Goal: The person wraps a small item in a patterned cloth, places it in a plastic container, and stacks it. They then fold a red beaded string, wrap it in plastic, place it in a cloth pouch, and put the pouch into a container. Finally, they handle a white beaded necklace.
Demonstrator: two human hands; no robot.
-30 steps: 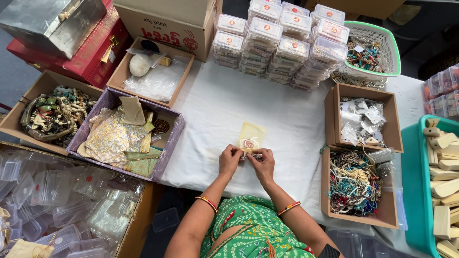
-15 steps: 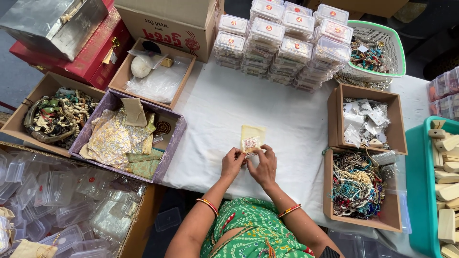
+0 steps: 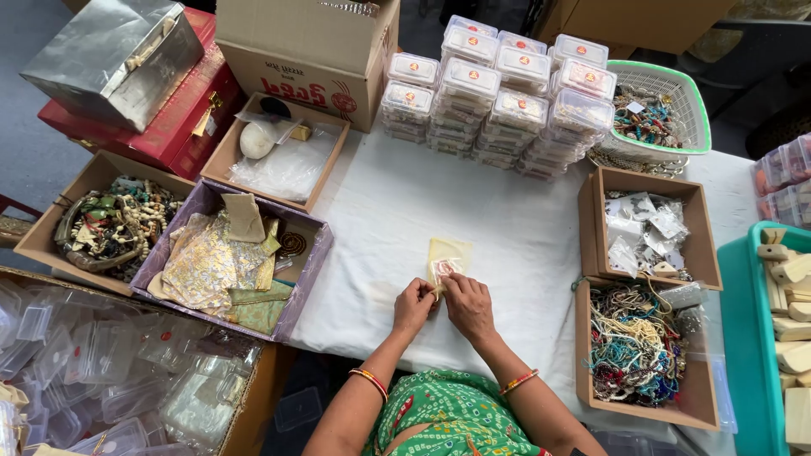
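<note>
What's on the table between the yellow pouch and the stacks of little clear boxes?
Nothing. In the head view, only bare white tablecloth lies between the pouch and the stacked boxes.

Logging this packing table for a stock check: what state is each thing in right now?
Small yellow pouch: flat on the white cloth, pinched at its near edge by left hand and right hand.
Clear lidded boxes: closed, stacked.
Purple-lined box: open, holding pouches.
Bead box: open, full.

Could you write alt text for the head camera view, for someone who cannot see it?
A person's left hand and right hand pinch the lower edge of a small yellow pouch on a white-covered table. Around it are stacked clear plastic boxes and cardboard trays of beaded necklaces.
</note>
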